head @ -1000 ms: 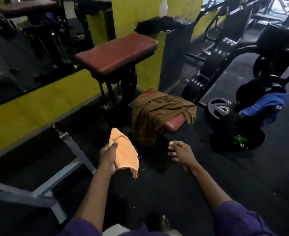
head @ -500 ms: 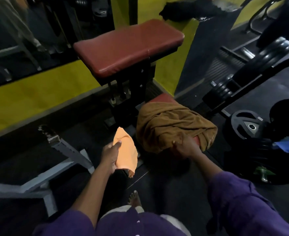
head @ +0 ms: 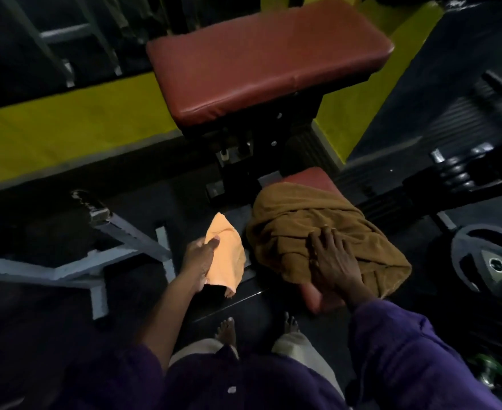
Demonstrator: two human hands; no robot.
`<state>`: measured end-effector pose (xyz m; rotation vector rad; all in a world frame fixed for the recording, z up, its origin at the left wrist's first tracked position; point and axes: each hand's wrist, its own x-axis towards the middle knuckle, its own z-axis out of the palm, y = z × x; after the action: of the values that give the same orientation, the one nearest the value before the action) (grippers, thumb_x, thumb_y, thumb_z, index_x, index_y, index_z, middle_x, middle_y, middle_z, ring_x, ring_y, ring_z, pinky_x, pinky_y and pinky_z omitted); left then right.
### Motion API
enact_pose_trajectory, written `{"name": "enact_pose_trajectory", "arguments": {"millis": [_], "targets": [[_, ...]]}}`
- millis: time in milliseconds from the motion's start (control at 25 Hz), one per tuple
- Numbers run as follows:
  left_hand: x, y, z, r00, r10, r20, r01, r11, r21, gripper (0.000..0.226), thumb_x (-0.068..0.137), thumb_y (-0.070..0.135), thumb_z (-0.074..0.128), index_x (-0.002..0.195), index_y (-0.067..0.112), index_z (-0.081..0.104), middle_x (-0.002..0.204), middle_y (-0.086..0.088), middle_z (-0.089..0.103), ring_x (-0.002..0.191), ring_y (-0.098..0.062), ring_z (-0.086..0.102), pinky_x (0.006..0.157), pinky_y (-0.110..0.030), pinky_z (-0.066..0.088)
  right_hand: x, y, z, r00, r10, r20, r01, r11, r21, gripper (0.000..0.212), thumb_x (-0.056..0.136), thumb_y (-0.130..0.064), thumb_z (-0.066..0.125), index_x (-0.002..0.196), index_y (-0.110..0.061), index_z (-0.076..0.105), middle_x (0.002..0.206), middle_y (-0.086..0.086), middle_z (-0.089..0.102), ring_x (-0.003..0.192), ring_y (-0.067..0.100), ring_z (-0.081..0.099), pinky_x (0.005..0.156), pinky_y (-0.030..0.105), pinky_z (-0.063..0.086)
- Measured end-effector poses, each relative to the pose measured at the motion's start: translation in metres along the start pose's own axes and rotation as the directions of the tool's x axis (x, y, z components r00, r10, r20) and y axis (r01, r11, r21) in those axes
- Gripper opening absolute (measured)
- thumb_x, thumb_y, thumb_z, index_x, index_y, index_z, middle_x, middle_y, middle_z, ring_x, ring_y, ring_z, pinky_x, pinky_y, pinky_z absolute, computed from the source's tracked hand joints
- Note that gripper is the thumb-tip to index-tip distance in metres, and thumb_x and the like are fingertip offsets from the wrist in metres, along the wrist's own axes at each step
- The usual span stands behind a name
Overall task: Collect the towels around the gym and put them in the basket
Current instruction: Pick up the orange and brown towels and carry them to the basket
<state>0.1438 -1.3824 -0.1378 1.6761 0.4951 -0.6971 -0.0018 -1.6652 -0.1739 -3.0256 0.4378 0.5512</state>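
Observation:
A small orange towel (head: 226,255) hangs from my left hand (head: 199,258), which grips its left edge. A larger brown towel (head: 309,220) lies bunched over the low red seat pad (head: 312,179). My right hand (head: 329,258) rests palm down on the near part of the brown towel, fingers spread over the cloth; whether it grips the fabric is unclear. No basket is in view.
A big red padded rest (head: 267,57) on a black post stands just behind the seat. A grey steel frame (head: 75,261) lies on the floor to the left. Weight plates (head: 492,258) sit at the right. My bare feet (head: 227,329) stand on the dark floor below.
I have moved closer and leaned over the seat. My right hand went from hanging free in the air to lying on the brown towel. The orange towel stays in my left hand.

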Motion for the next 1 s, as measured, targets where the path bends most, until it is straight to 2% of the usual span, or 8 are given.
{"name": "enact_pose_trajectory", "arguments": {"millis": [160, 280, 360, 520, 640, 800, 920, 1000], "targets": [[-0.004, -0.007, 0.018, 0.995, -0.017, -0.101, 0.016, 1.0, -0.005, 0.016, 0.096, 0.029, 0.061, 0.108, 0.02, 0.067, 0.095, -0.003, 0.069, 0.089, -0.022, 0.063, 0.079, -0.035, 0.05, 0.015, 0.023, 0.01, 0.997, 0.077, 0.024, -0.078, 0.996, 0.044, 0.088, 0.087, -0.067, 0.04, 0.158, -0.025, 0.009, 0.167, 0.017, 0.005, 0.153, 0.042, 0.007, 0.115, 0.068, 0.013], [-0.008, -0.014, 0.029, 0.984, -0.026, -0.176, 0.018, 0.999, -0.044, 0.016, 0.095, 0.028, 0.062, 0.106, 0.018, 0.068, 0.092, -0.003, 0.069, 0.088, -0.022, 0.063, 0.079, -0.035, 0.05, 0.02, 0.038, 0.017, 0.992, 0.117, 0.047, -0.121, 0.986, 0.116, 0.09, 0.089, -0.075, 0.034, 0.158, -0.022, 0.012, 0.16, 0.017, 0.023, 0.144, 0.04, 0.027, 0.109, 0.066, 0.029], [-0.012, -0.022, 0.038, 0.976, -0.029, -0.214, 0.015, 0.998, -0.066, 0.016, 0.095, 0.027, 0.062, 0.105, 0.017, 0.068, 0.091, -0.002, 0.068, 0.087, -0.022, 0.063, 0.077, -0.034, 0.05, 0.019, 0.042, 0.019, 0.996, 0.083, 0.024, -0.086, 0.987, 0.135, 0.08, 0.093, -0.066, 0.037, 0.155, -0.019, 0.021, 0.147, 0.017, 0.039, 0.129, 0.038, 0.041, 0.1, 0.057, 0.041], [-0.028, -0.036, 0.053, 0.972, -0.039, -0.232, 0.015, 0.994, -0.106, 0.012, 0.096, 0.027, 0.061, 0.093, 0.019, 0.068, 0.092, -0.006, 0.07, 0.091, -0.026, 0.064, 0.082, -0.037, 0.051, 0.021, 0.04, 0.015, 0.999, -0.008, 0.038, -0.002, 0.968, 0.249, 0.057, 0.098, -0.034, 0.048, 0.149, -0.012, 0.037, 0.13, 0.016, 0.053, 0.111, 0.034, 0.056, 0.09, 0.044, 0.05], [-0.042, -0.044, 0.053, 0.964, -0.037, -0.262, 0.004, 0.992, -0.127, 0.02, 0.096, 0.029, 0.06, 0.106, 0.015, 0.07, 0.097, -0.008, 0.072, 0.092, -0.028, 0.066, 0.085, -0.041, 0.053, 0.027, 0.021, -0.007, 0.997, -0.073, 0.008, 0.066, 0.938, 0.339, 0.04, 0.097, -0.022, 0.052, 0.135, -0.01, 0.053, 0.123, 0.017, 0.057, 0.098, 0.037, 0.063, 0.079, 0.042, 0.053], [-0.065, -0.054, 0.032, 0.945, -0.038, -0.324, -0.045, 0.969, -0.243, 0.012, 0.097, 0.029, 0.06, 0.095, 0.024, 0.07, 0.092, 0.0, 0.072, 0.085, -0.019, 0.066, 0.068, -0.03, 0.05, 0.024, -0.035, -0.035, 0.977, -0.183, -0.112, 0.213, 0.888, 0.408, 0.036, 0.094, -0.013, 0.056, 0.129, -0.006, 0.06, 0.122, 0.021, 0.061, 0.103, 0.039, 0.061, 0.087, 0.042, 0.047], [-0.087, -0.068, -0.006, 0.915, -0.043, -0.401, -0.092, 0.945, -0.313, 0.011, 0.097, 0.03, 0.059, 0.098, 0.025, 0.069, 0.097, 0.0, 0.071, 0.091, -0.02, 0.065, 0.079, -0.036, 0.053, 0.01, -0.089, -0.056, 0.941, -0.325, -0.093, 0.332, 0.839, 0.432, 0.035, 0.097, -0.015, 0.052, 0.129, -0.003, 0.058, 0.126, 0.022, 0.06, 0.113, 0.038, 0.059, 0.095, 0.043, 0.047], [-0.108, -0.085, -0.043, 0.88, -0.075, -0.469, -0.127, 0.914, -0.385, 0.014, 0.097, 0.029, 0.06, 0.107, 0.023, 0.068, 0.097, 0.0, 0.07, 0.093, -0.021, 0.065, 0.084, -0.039, 0.054, -0.006, -0.132, -0.07, 0.9, -0.41, -0.151, 0.427, 0.751, 0.504, 0.029, 0.095, -0.006, 0.05, 0.122, 0.0, 0.06, 0.119, 0.022, 0.063, 0.112, 0.038, 0.059, 0.099, 0.043, 0.046]]}}
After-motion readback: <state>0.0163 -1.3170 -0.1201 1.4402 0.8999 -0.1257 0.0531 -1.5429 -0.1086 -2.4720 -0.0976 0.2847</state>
